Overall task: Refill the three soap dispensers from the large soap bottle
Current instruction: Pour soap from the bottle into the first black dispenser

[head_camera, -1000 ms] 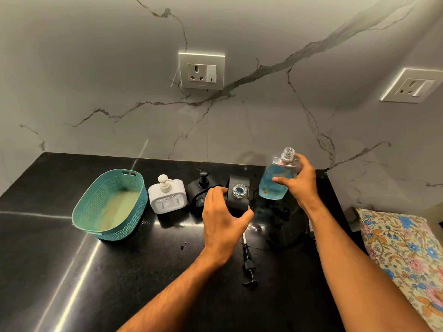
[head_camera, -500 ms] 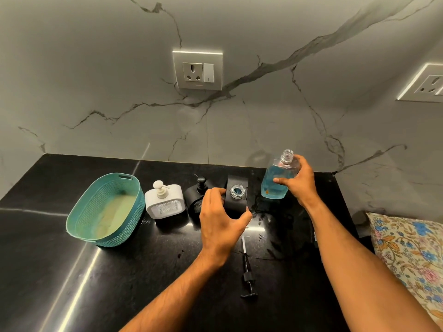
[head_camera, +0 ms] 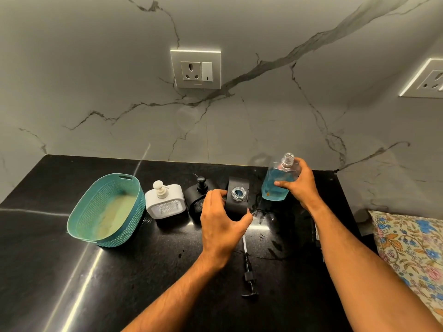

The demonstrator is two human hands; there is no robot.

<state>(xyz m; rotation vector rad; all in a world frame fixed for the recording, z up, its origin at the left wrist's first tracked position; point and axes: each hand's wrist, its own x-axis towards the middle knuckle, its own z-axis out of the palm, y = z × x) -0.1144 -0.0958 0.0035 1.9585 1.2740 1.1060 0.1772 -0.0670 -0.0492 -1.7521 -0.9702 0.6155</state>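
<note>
Now the left hand (head_camera: 221,221) grips an uncapped black dispenser (head_camera: 237,200) on the table (head_camera: 72,271); the right hand (head_camera: 298,185) grips the open bottle (head_camera: 275,185) just beside it. A careless tilt could spill soap past the narrow neck.

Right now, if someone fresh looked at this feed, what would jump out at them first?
The right hand grips the uncapped clear soap bottle of blue liquid at the counter's back right. Beside it, the left hand holds the black dispenser with its mouth open, and its removed pump lies on the black countertop in front. Further left stands a teal basket.
</note>
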